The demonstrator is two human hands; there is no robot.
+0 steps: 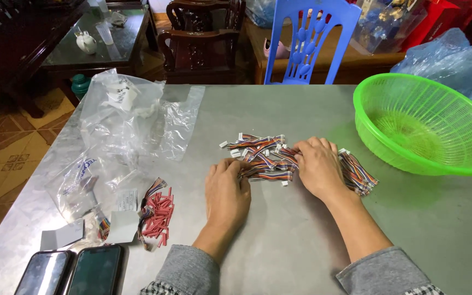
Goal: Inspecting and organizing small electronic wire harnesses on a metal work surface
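Observation:
A pile of short multicoloured wire bundles with white plug ends (259, 153) lies in the middle of the grey table (279, 240). My left hand (226, 191) rests palm down at the pile's near left edge, its fingertips touching the wires. My right hand (317, 166) lies palm down on top of the pile's right part, fingers curled among the bundles. More striped wires (357, 173) stick out to the right of that hand. Whether either hand grips a bundle is hidden by the hands themselves.
A green plastic basket (427, 123) stands at the right. Clear plastic bags (127, 120) lie at the left, with red connectors (158, 214) and paper slips near them. Two dark phones (72, 271) lie at the front left. A blue chair (306, 41) stands behind the table.

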